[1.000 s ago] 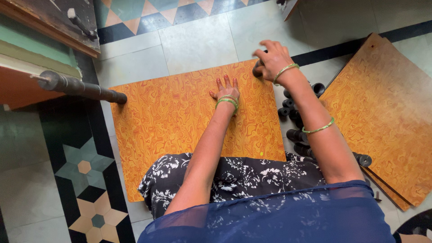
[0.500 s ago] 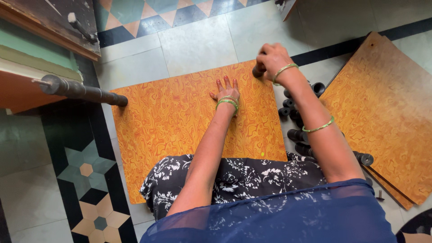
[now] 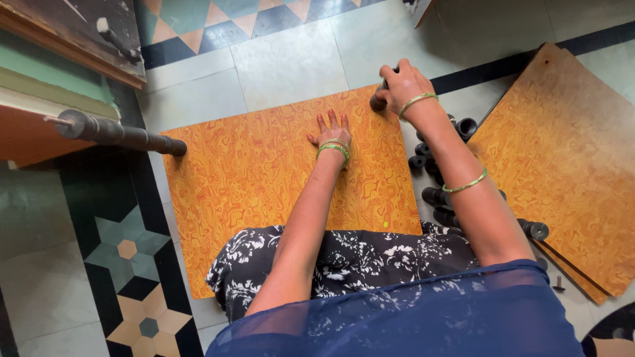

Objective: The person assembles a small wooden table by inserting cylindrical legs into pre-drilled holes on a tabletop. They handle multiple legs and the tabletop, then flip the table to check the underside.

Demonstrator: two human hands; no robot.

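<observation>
We are pressing our left hand [image 3: 331, 135] flat, fingers spread, on the orange marbled board [image 3: 264, 178] lying on the tiled floor [image 3: 291, 59]. Our right hand [image 3: 402, 86] is closing around a dark cylindrical piece [image 3: 379, 100], which is standing at the board's far right corner, just right of and beyond the left hand. More dark cylinders [image 3: 443, 165] are lying beside the right forearm, between this board and a stack of similar boards [image 3: 562, 158] further right. The right hand is the nearer one to these.
</observation>
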